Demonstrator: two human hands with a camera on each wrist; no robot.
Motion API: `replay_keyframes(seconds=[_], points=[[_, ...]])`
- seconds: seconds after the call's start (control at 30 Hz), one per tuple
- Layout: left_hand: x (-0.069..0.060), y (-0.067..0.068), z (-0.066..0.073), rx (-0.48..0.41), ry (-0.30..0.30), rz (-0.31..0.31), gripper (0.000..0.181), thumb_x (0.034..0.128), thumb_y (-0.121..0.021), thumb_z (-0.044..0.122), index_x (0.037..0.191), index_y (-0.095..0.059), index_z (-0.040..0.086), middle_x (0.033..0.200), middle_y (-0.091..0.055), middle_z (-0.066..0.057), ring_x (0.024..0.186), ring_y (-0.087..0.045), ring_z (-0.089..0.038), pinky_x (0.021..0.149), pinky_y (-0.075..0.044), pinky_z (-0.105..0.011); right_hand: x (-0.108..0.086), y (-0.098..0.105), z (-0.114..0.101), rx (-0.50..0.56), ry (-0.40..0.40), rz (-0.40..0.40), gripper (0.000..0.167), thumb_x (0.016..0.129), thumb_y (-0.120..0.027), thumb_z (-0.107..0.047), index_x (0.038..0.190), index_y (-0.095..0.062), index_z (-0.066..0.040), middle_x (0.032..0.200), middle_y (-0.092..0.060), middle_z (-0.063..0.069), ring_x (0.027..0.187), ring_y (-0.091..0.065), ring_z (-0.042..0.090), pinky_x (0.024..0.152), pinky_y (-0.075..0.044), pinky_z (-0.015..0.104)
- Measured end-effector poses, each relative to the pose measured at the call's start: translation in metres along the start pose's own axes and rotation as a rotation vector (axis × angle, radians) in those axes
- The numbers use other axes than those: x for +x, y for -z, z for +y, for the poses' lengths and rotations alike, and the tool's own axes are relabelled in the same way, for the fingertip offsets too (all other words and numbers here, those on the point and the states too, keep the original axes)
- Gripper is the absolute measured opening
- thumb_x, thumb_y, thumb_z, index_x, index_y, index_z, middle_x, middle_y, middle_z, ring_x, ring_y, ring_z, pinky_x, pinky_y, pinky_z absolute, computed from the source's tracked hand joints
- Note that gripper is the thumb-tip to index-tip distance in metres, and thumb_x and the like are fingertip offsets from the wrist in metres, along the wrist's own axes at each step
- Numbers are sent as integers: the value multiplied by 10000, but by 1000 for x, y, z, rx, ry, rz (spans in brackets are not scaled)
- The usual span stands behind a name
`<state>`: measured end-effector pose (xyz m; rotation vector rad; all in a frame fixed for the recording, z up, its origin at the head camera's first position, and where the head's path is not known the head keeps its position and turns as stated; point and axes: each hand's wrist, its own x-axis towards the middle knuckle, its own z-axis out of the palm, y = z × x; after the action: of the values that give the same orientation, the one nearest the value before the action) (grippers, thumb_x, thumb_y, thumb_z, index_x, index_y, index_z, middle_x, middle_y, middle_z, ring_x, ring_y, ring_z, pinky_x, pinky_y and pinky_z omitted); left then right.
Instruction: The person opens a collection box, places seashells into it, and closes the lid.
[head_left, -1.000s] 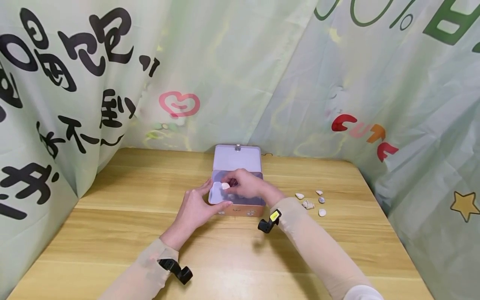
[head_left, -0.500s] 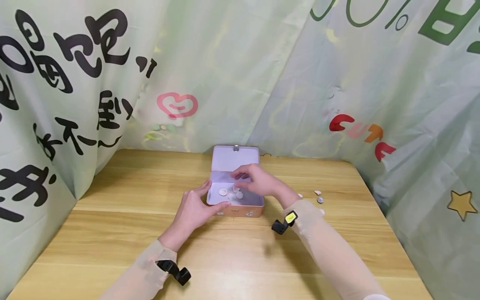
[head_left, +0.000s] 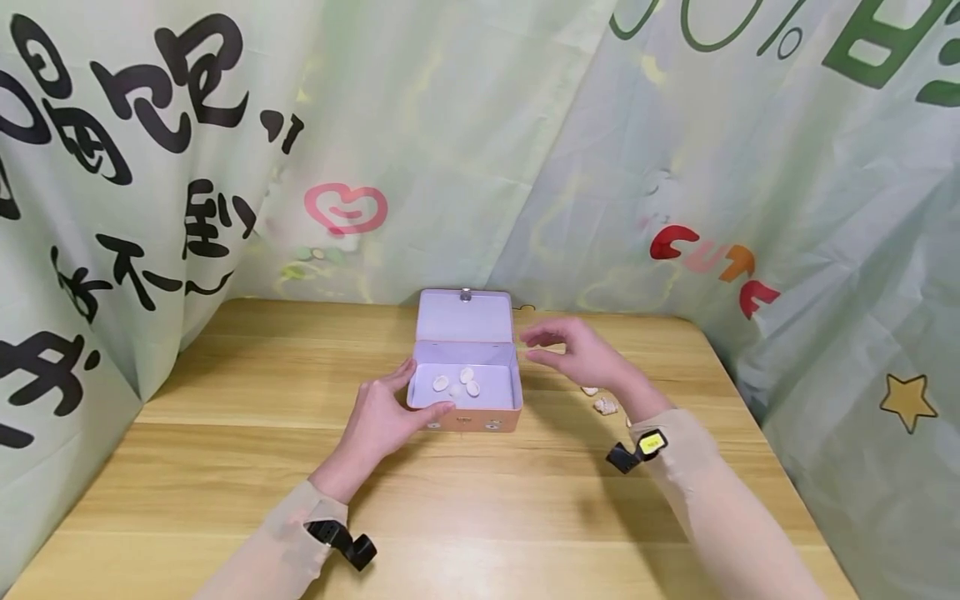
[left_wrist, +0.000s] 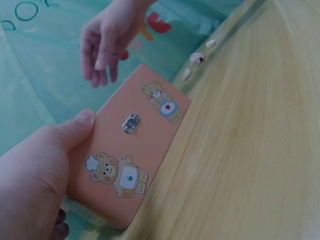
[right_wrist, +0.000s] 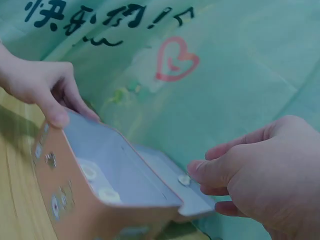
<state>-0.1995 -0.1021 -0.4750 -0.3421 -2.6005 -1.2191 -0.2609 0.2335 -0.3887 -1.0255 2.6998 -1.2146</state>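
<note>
The tin box (head_left: 491, 418), orange outside and pale lilac inside, stands with its lid (head_left: 465, 317) raised at the back. Several small white shells (head_left: 472, 388) lie on its floor. My left hand (head_left: 382, 421) grips the box's left end, thumb on the front rim; in the left wrist view that thumb presses near the top edge of the orange front (left_wrist: 157, 145) with its bear pictures. My right hand (head_left: 581, 354) is in the air to the right of the box, fingers loosely bent, holding nothing; the right wrist view shows it (right_wrist: 270, 175) apart from the box.
On the wooden table (head_left: 465, 517), right of the box, a spiral shell (head_left: 605, 406) and a white shell (head_left: 590, 391) show beside my right forearm, which hides part of that area. A printed curtain (head_left: 420, 167) hangs behind the table.
My right hand has moved out of the box to the right, and the white shell it held a second ago is no longer in its fingers. My left hand keeps its grip on the box.
</note>
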Motion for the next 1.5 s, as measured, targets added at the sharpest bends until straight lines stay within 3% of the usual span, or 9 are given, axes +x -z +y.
replay_keyframes(seconds=[0.27,0.47,0.6,0.7,0.9,1.03,1.2,1.33,1.5], points=[[-1,1,1,1,26,-14,1089,736,-866,713,1455,-569,-48,1490,-544,-180,1009,-728,-383,575,-493,-353,-34,16,22,-55,-123,-31,280,1009,-745,-113,1267,-735,-4,1246,-737,145,1157,-685,330,1043,-495,564],[-2,2,2,-8,37,-24,1093,736,-858,722,1462,-564,-39,1503,-535,-169,603,-551,-204,499,-436,-340,-60,19,46,-99,-159,-37,292,1012,-725,-65,1274,-706,63,1258,-712,234,1184,-659,407,1046,-479,604],[-1,1,0,-14,7,-13,1088,739,-859,718,1450,-571,-53,1490,-543,-181,978,-723,-400,639,-535,-369,-73,19,62,-110,-205,-38,323,999,-741,-66,1280,-694,86,1250,-716,228,1183,-654,418,1041,-478,612],[-1,1,0,-7,-7,-2,1086,735,-865,713,1444,-576,-57,1480,-553,-182,1292,-591,-447,797,-574,-432,-79,17,69,-111,-256,-51,349,996,-755,-107,1289,-693,74,1229,-723,195,1167,-660,399,1031,-489,600],[0,1,2,-5,3,-7,1083,742,-854,725,1446,-577,-50,1487,-549,-168,1071,-706,-431,678,-557,-430,-87,16,80,-85,-325,-57,405,972,-797,-142,1300,-682,65,1184,-726,150,1103,-682,351,949,-549,533],[0,2,2,3,-3,0,1080,738,-857,725,1432,-588,-57,1470,-561,-171,1349,-524,-450,906,-553,-430,-89,14,88,-64,-347,-52,416,967,-811,-176,1287,-679,56,1148,-724,122,1023,-689,269,847,-580,391],[0,2,2,5,-3,-9,1073,743,-863,710,1437,-581,-58,1475,-554,-177,1351,-522,-450,908,-566,-440,-89,9,90,-63,-368,-49,379,958,-822,-198,1222,-690,41,1022,-689,76,882,-630,205,727,-545,303],[-1,2,3,3,5,-17,1065,748,-873,689,1444,-576,-60,1481,-545,-186,927,-736,-356,630,-550,-366,-86,6,89,-85,-370,-61,298,953,-818,-166,1145,-695,27,942,-652,49,807,-595,182,666,-519,296],[0,1,4,-12,11,-23,1054,753,-884,666,1446,-574,-65,1489,-537,-190,588,-545,-144,476,-412,-316,-82,5,90,-128,-349,-69,184,970,-774,-106,1077,-697,22,889,-637,32,756,-579,170,650,-501,302]])
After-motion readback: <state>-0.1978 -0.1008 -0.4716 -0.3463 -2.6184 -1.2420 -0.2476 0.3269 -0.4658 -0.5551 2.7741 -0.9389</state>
